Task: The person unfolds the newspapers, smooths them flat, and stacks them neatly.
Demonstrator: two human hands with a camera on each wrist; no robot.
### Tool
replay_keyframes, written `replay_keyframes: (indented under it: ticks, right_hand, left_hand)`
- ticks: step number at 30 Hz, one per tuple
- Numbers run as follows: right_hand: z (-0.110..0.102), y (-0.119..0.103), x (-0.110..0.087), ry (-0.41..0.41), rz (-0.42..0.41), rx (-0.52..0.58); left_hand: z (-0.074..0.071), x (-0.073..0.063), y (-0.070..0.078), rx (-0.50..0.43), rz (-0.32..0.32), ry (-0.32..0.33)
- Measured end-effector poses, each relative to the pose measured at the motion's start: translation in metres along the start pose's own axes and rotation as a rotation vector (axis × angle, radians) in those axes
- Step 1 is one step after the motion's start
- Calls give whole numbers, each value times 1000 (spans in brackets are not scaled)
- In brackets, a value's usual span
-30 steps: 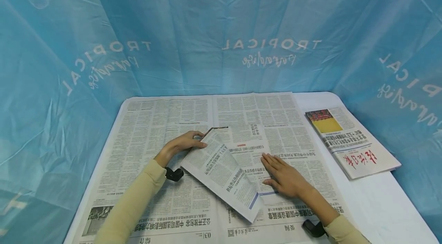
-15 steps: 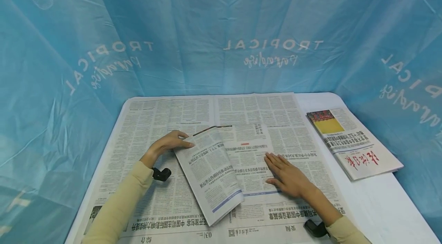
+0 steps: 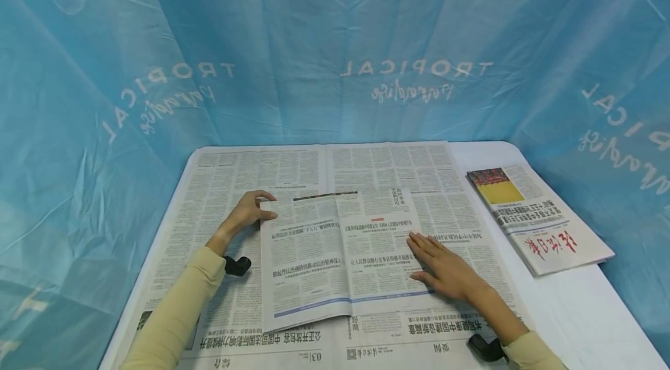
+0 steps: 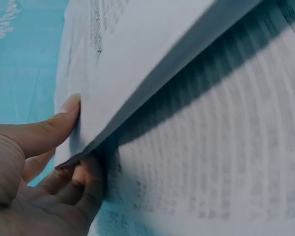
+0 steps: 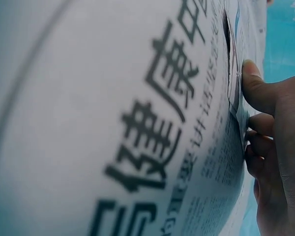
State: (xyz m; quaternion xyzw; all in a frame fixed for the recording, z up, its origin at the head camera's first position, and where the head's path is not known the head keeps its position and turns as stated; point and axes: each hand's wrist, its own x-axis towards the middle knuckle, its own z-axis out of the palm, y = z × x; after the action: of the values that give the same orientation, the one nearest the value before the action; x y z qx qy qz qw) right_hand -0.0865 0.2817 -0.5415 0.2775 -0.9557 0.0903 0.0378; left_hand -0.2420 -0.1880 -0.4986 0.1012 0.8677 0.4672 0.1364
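A newspaper (image 3: 306, 265) lies opened out in the middle of the head view, its left half slightly raised along a centre crease. My left hand (image 3: 250, 210) pinches its upper left edge. In the left wrist view, the thumb of this hand (image 4: 44, 172) is on top of the paper and the fingers are underneath, with a shadowed gap below the lifted page. My right hand (image 3: 445, 268) rests with fingers extended on the right edge of the same newspaper. In the right wrist view, the fingertips of that hand (image 5: 273, 142) press at the paper's edge.
Larger spread newspaper sheets (image 3: 230, 178) cover most of the white table (image 3: 570, 306) beneath. A folded newspaper stack (image 3: 539, 219) with red lettering lies at the right. A blue printed curtain (image 3: 314, 108) hangs behind and at both sides.
My left hand has moved left, swinging the newspaper's left half from a slanted fold to nearly flat and square with the right half. My right hand has stayed in place on the paper.
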Motion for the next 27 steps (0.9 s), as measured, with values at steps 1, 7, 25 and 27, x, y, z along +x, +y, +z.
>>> replay_keyframes:
  ticks: [1,7,25,27]
  right_hand:
    - [0,0,0,-2,3,5]
    - [-3,2,-2,-10,20,39]
    - [2,2,-11,0,60,70]
    - [2,3,-10,12,56,58]
  left_hand:
    - [0,0,-1,14,22,14]
    - [-2,0,-7,44,89,74]
    - [6,7,-9,214,58,88]
    - [7,8,-9,215,69,94]
